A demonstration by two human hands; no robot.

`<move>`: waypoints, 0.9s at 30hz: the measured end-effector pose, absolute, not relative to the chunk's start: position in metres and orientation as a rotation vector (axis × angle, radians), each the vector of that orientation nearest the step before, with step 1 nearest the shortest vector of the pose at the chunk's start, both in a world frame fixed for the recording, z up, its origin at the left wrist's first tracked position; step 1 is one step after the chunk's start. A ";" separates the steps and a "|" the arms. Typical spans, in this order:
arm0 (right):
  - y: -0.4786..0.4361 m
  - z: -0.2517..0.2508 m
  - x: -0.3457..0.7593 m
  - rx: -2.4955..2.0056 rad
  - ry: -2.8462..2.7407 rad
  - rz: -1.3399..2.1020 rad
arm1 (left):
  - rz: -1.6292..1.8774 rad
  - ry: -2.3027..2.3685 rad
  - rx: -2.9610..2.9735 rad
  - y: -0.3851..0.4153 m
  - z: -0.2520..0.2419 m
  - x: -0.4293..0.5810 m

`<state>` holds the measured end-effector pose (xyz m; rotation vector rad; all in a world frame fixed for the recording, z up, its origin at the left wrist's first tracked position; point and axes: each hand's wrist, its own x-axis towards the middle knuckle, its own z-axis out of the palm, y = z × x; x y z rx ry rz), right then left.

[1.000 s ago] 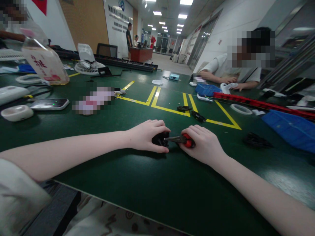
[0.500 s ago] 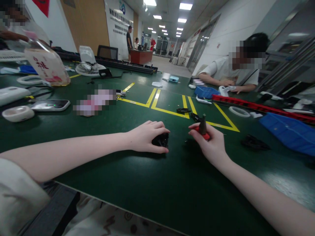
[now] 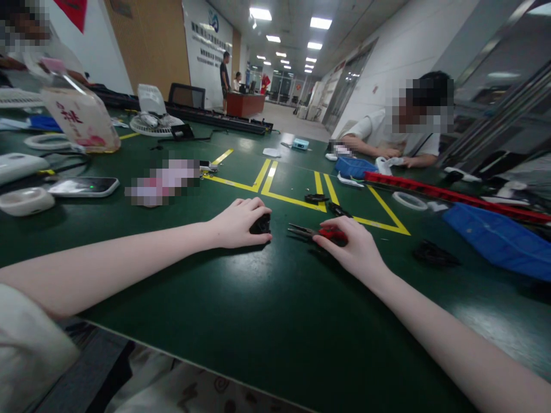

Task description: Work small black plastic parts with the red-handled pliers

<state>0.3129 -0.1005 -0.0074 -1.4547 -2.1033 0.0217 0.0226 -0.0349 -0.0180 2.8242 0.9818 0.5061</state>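
Note:
My left hand (image 3: 239,222) is closed around a small black part (image 3: 260,224), its thumb and fingers on either side; most of the part is hidden under the palm. To the right, my right hand (image 3: 350,238) grips needle-nose pliers with red handles (image 3: 333,235). Their grey jaws (image 3: 301,231) point left toward the black part, slightly parted and apart from it. Just beyond my right hand lie two black pieces: one (image 3: 315,198) on the yellow tape, another (image 3: 340,210) closer to my fingers.
Yellow tape (image 3: 293,200) marks the green table (image 3: 241,327). At right are a dark black piece (image 3: 435,254), a blue bin (image 3: 495,235) and a long red strip (image 3: 447,194). A phone (image 3: 84,186), a bottle (image 3: 81,117) and a small fan (image 3: 155,115) stand left. A co-worker (image 3: 387,132) sits across.
The pliers have swung from pointing upward to lying level, jaws toward the left hand. Both hands appear further left in view; the left still holds the black part.

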 end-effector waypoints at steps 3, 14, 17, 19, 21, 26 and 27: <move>-0.100 -0.003 0.322 -1.437 -2.110 -0.046 | 0.500 0.973 2.831 -0.034 -0.018 0.022; -0.109 0.007 0.336 -1.408 -2.433 -0.041 | 0.524 0.915 2.794 -0.035 -0.019 0.022; -0.107 0.005 0.352 -1.559 -2.456 -0.081 | 0.535 0.887 2.783 -0.035 -0.020 0.023; -0.106 0.002 0.359 -1.592 -2.447 -0.082 | 0.538 0.871 2.777 -0.035 -0.020 0.023; -0.105 -0.001 0.361 -1.596 -2.437 -0.092 | 0.536 0.868 2.774 -0.036 -0.020 0.023; -0.112 -0.001 0.351 -1.637 -2.384 -0.280 | 0.528 0.866 2.768 -0.035 -0.018 0.023; -0.114 -0.001 0.349 -1.635 -2.368 -0.331 | 0.527 0.867 2.765 -0.035 -0.018 0.023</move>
